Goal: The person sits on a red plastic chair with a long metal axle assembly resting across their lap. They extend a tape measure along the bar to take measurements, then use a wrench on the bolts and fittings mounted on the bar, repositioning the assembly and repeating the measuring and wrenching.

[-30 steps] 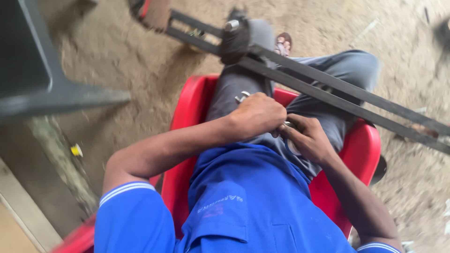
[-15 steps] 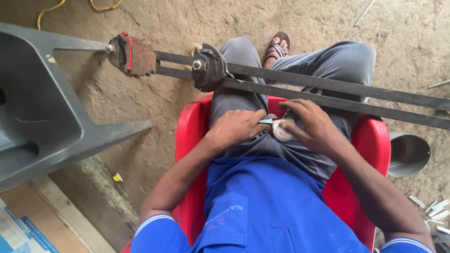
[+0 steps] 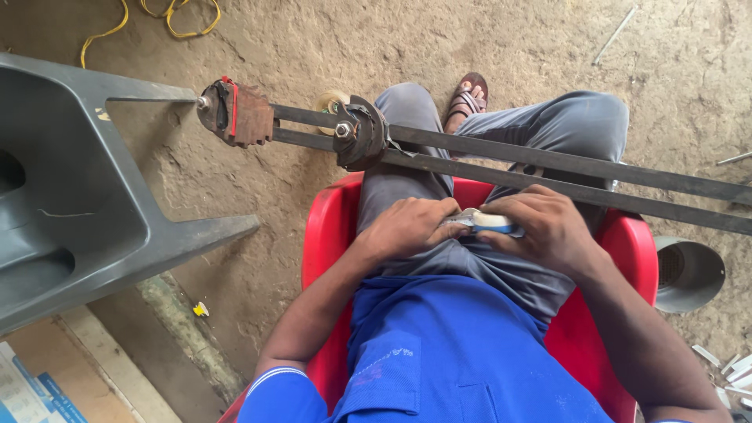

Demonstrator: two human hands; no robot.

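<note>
Small blue-and-white object (image 3: 492, 222) held between both hands over the lap.

Fingers of the right hand (image 3: 548, 231) curl down over its top and right side, clamped on it; the left hand (image 3: 407, 227) is closed at its left end, knuckles up, its fingers wrapped on a metal part there. What the object is cannot be told. Below the hands lie grey trousers (image 3: 470, 266) and a red plastic chair (image 3: 329, 235). At twelve o'clock two dark metal bars (image 3: 564, 176) cross the knees, joined by a bolted clamp (image 3: 359, 135). A grey plastic chair (image 3: 86, 196) lies at nine o'clock.
</note>
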